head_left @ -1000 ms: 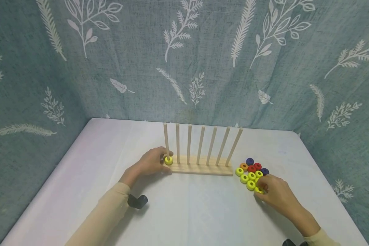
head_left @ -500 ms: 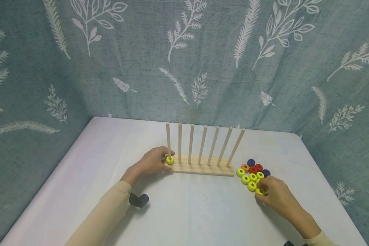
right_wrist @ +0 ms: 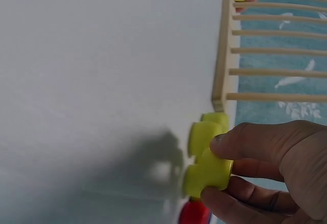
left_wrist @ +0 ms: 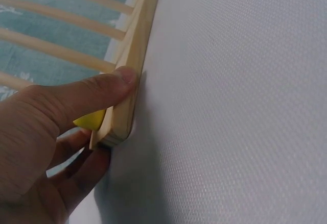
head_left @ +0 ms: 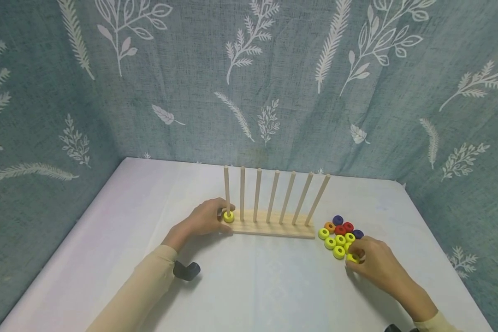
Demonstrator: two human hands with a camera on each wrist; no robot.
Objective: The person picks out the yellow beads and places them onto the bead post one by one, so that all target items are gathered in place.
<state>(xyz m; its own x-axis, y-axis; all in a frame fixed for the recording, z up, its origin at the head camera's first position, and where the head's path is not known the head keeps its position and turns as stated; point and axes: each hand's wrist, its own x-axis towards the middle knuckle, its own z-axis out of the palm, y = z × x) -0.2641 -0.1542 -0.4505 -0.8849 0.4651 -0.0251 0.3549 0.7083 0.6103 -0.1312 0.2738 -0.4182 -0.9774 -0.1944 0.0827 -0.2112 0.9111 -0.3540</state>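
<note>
My left hand [head_left: 205, 217] grips the left end of a wooden peg rack [head_left: 274, 228], its thumb along the front edge of the base in the left wrist view. Several upright pegs stand on the base. A yellow bead [head_left: 228, 217] sits at the foot of the leftmost peg, beside my left fingers. On the right, my right hand [head_left: 375, 263] pinches another yellow bead [right_wrist: 217, 170] between thumb and fingers, at the near edge of a group of beads. Part of that bead is hidden by my fingers in the head view.
Several loose yellow beads [head_left: 338, 251] lie close together right of the rack. Behind them are red beads [head_left: 340, 230], an orange bead [head_left: 329, 227] and dark blue beads [head_left: 338, 220]. A patterned teal cloth [head_left: 182, 92] hangs behind and beside the white table [head_left: 249, 286].
The pinched yellow bead and my right hand have shifted slightly right, a little away from the neighbouring beads. My left hand stays on the rack's end. The head view shifted slightly.
</note>
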